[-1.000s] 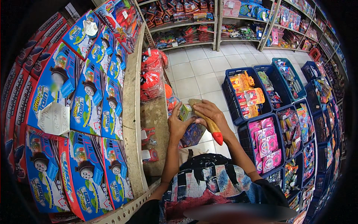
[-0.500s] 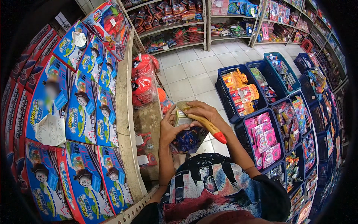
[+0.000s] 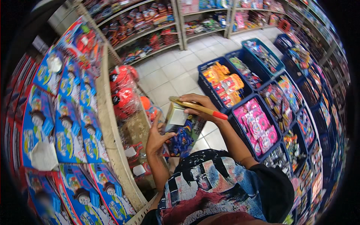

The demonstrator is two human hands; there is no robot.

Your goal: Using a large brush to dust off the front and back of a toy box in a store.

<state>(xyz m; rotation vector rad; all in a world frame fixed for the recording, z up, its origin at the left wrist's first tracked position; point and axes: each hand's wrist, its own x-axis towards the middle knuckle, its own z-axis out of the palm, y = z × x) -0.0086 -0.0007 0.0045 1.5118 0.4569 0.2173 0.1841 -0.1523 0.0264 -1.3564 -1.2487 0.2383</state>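
My right hand (image 3: 197, 103) grips a brush (image 3: 206, 110) with a yellow handle and a red end. The brush's bristles lie against the top edge of a small pale box (image 3: 176, 114). Around that box's left side is my left hand (image 3: 154, 138), fingers behind it and thumb in front. A whitish patch shows on the side facing me. Just below are blue wrapped items (image 3: 182, 140), partly covered by the box and my left thumb; whether they belong to the same package I cannot tell.
Blue toy train boxes (image 3: 67, 123) fill a shelf on my left. Red wrapped balls (image 3: 125, 90) sit beside it. To my right stand blue baskets (image 3: 221, 107) of packaged toys, with a teal basket (image 3: 279, 66) farther back. Stocked shelves (image 3: 150, 52) line the far side, beyond white floor tiles.
The small box has tilted, showing more of its whitish side. My right hand has swung the brush handle to a flatter angle. The whole view has shifted and turned slightly.
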